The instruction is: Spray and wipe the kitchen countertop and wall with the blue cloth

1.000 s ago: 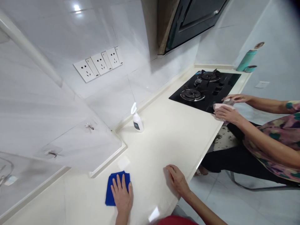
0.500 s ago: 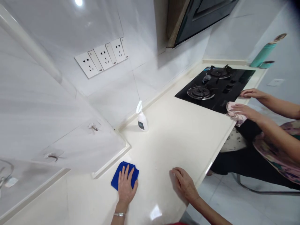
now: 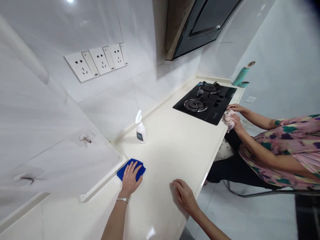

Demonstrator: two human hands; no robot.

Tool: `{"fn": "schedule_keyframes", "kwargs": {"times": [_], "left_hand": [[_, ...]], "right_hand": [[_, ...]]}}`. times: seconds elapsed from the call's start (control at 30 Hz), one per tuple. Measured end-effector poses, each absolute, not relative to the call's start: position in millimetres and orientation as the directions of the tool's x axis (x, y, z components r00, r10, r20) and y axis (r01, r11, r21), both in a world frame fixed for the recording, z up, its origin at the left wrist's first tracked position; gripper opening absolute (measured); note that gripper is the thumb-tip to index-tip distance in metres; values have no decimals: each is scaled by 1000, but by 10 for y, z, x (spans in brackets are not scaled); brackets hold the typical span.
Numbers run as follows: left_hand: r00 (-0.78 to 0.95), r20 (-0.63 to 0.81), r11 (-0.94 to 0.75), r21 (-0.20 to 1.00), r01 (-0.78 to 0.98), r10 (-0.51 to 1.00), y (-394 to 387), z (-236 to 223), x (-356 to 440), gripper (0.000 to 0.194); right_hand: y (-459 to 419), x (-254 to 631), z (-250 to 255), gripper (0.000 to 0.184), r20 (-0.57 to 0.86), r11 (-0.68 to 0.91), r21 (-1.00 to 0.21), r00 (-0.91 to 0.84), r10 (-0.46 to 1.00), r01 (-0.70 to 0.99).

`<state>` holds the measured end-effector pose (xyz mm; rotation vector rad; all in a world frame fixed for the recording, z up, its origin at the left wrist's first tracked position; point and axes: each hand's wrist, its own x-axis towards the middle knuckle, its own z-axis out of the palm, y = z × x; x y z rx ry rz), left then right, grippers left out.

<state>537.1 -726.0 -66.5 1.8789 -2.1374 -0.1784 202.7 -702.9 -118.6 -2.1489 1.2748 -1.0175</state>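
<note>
My left hand (image 3: pixel 131 178) lies flat with its fingers spread over a folded blue cloth (image 3: pixel 122 171), pressing it on the cream countertop (image 3: pixel 160 150) beside the corner of the wall ledge. A silver bracelet circles that wrist. My right hand (image 3: pixel 185 196) rests on its side near the counter's front edge, fingers loosely curled together, with nothing seen in them. Beyond the cloth, against the wall, stands a white spray bottle (image 3: pixel 141 131) with a dark label, upright and touched by neither hand.
Further along is a black gas hob (image 3: pixel 205 103) with two burners. At its front edge, another person seated on the right holds a pale pink cloth (image 3: pixel 228 120). A green canister (image 3: pixel 241 76) stands at the far end. Wall sockets (image 3: pixel 100 61) and a dark cabinet (image 3: pixel 202 28) are above.
My left hand has slid the blue cloth forward along the counter, up to the ledge corner. My right hand stays in place. The other person's pink cloth moved along the hob's front edge.
</note>
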Motion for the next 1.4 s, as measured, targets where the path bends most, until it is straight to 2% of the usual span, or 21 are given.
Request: {"fn": "schedule_keyframes", "kwargs": {"times": [0.23,0.43,0.53,0.63,0.77,0.93,1.17,1.3,1.4], "left_hand": [[-30,176,81,295,-952,-984,-6675,-657,5721,46],[250,163,-210,230,-950,-954,-5613,-748,6399,46],[451,187,-416,197,-888,-873,-5024,-780,6686,51],[678,213,-653,184,-735,-704,-4582,-750,6796,58],[807,205,-782,204,-588,-553,-4355,-628,6640,62],[795,218,-777,183,-602,-565,-4321,-573,6173,63],[596,325,-609,73,-790,-734,-4195,-776,5236,60],[455,270,-457,59,-888,-849,-4432,-837,4673,61],[308,183,-289,125,-949,-934,-4808,-810,4249,62]], "right_hand": [[-7029,2023,-1245,35,426,-516,-639,296,-855,-570],[-7033,1992,-1330,32,449,-553,-614,327,-832,-563],[-7040,1977,-1373,30,460,-567,-603,337,-822,-561],[-7043,1976,-1375,28,472,-581,-590,345,-811,-561],[-7027,1974,-1292,29,465,-580,-587,351,-813,-564],[-7014,1942,-1250,31,419,-552,-597,361,-833,-582],[-7017,1917,-1306,32,399,-539,-612,362,-843,-579],[-7028,1915,-1319,33,404,-549,-597,372,-836,-586],[-7022,1897,-1333,33,414,-561,-588,379,-827,-583]]}}
